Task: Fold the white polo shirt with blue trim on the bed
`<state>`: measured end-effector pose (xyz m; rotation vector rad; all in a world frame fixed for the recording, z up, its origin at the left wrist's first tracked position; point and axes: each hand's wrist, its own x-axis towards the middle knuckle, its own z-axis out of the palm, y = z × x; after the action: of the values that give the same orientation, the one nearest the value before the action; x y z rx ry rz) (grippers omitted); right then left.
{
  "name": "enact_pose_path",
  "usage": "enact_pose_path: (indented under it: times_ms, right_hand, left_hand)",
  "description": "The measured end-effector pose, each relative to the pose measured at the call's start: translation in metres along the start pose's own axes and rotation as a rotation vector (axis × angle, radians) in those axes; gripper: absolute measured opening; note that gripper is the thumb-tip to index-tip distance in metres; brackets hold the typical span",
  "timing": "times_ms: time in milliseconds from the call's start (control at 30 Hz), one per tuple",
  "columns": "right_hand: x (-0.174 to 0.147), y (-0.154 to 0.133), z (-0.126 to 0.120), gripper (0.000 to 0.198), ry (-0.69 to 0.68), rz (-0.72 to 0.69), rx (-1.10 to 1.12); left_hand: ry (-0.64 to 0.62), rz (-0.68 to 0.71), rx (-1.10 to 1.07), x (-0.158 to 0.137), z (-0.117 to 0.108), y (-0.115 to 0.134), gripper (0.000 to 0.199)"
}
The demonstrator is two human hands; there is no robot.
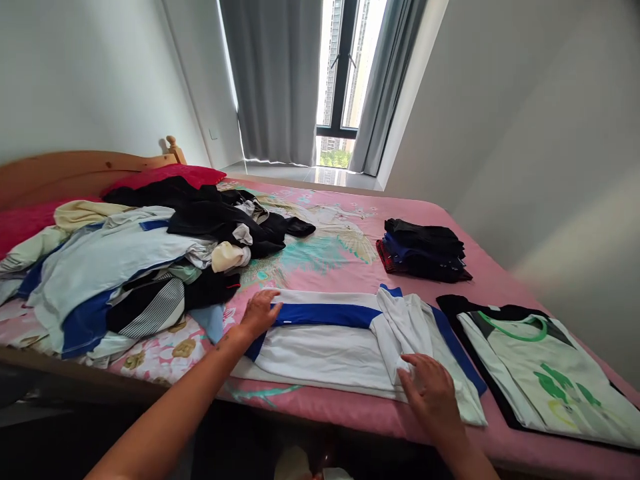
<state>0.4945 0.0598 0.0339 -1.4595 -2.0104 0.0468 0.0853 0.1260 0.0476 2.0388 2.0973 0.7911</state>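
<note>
A white shirt with a blue band [325, 347] lies flat along the near side of the bed, partly folded, with a bunched white sleeve on its right part. My left hand [261, 312] rests at its upper left corner, fingers apart and nothing gripped. Over the right part of the shirt, near its lower edge, is my right hand [430, 387], its fingers curved and spread. Whether those fingertips touch the cloth, I cannot tell.
Loose clothes [115, 260] are heaped on the left of the bed [345, 407], before a wooden headboard [75, 170]. Folded dark clothes [425, 247] form a stack at the back right. A folded pale T-shirt with green print [530, 367] lies on black cloth at the right.
</note>
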Motion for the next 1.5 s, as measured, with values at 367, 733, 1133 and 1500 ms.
enact_pose_path:
  times_ms: [367, 733, 1133, 1500]
  right_hand:
    - [0.037, -0.02, 0.007, 0.024, -0.405, 0.034, -0.373]
    - [0.053, -0.004, -0.013, 0.019, -0.257, 0.112, -0.076]
    - [0.045, 0.006, -0.008, 0.019, -0.173, 0.164, 0.082]
    - [0.045, 0.002, -0.005, 0.018, -0.194, 0.109, 0.129]
  left_hand:
    - [-0.39, 0.669, -0.253, -0.079, 0.095, 0.168, 0.037]
    - [-0.351, 0.518, -0.044, -0.027, 0.138, 0.204, 0.064]
    - [-0.311, 0.474, -0.013, -0.027, 0.131, 0.187, 0.038]
    - [-0.474, 0.449, -0.076, 0.009, 0.154, 0.201, 0.04]
